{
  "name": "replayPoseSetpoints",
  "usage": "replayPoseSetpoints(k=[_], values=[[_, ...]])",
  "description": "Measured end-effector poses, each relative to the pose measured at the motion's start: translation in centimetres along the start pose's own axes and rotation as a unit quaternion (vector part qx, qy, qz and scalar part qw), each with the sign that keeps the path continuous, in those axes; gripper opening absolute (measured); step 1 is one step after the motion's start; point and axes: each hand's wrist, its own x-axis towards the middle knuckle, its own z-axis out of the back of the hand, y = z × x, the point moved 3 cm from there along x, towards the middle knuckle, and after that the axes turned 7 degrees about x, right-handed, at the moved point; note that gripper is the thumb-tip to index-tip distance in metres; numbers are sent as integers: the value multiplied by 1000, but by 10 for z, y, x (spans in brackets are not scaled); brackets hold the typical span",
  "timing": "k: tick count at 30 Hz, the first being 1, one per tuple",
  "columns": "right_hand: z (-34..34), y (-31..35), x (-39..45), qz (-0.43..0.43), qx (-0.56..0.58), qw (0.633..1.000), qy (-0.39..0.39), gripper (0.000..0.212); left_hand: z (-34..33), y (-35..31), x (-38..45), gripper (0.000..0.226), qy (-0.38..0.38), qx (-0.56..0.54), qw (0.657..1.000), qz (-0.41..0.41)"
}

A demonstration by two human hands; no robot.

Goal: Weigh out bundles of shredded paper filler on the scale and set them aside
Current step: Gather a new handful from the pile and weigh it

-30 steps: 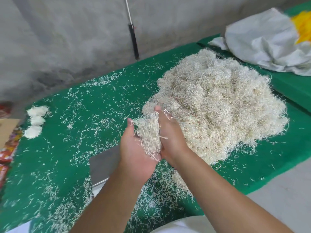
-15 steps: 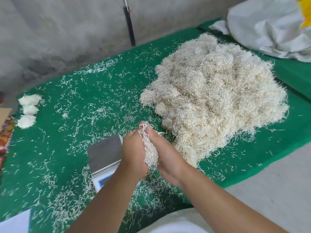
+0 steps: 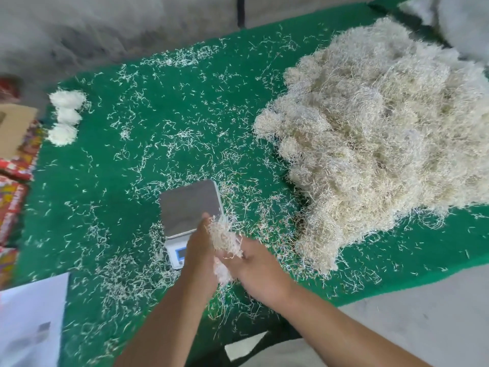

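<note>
So the small bundle of shredded paper (image 3: 225,241) is sandwiched between both hands, just past the near right corner of the scale (image 3: 191,207). Left hand (image 3: 201,254) sits on the left side of it with the fingers up against the strands, and the right hand (image 3: 255,266) cups it from the right and below, so it's held between the two palms. Can't really tell how tightly the fingers curl, since the paper covers them. The left hand overlaps the scale's front edge and hides part of its little blue display (image 3: 181,252). The steel platter has nothing on it.

Off to the right is the big heap of filler (image 3: 381,133) on the green mat (image 3: 111,197), and loose strands are scattered all over. Three finished white bundles (image 3: 64,116) sit in a line at the far left edge of the mat, well away from the scale. Some colourful boxes (image 3: 13,181) are beside them, and a white sheet (image 3: 29,319) lies at the near left.
</note>
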Motion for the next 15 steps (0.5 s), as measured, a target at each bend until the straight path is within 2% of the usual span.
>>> replayPoseSetpoints(k=[2,4,7,9,11,13,15], values=[[-12,-12,18,-17,-23,1000,5,26,24,11,3,52,10,-16,999,28],[-19,-17,43,-20,-13,999,-24,36,53,23,9,55,15,-5,999,33],[-22,-21,97,-34,-66,990,-120,31,116,37,18,61,-1,28,999,44],[-26,-16,136,-14,-134,979,-151,34,166,47,26,62,-3,53,998,43],[-36,-9,172,22,-229,963,-137,37,218,61,31,60,-9,67,997,43],[-49,-6,205,42,-361,926,-101,30,266,79,34,58,-28,57,996,60],[-62,-7,227,16,-426,903,-55,31,305,98,37,53,-19,35,995,94]])
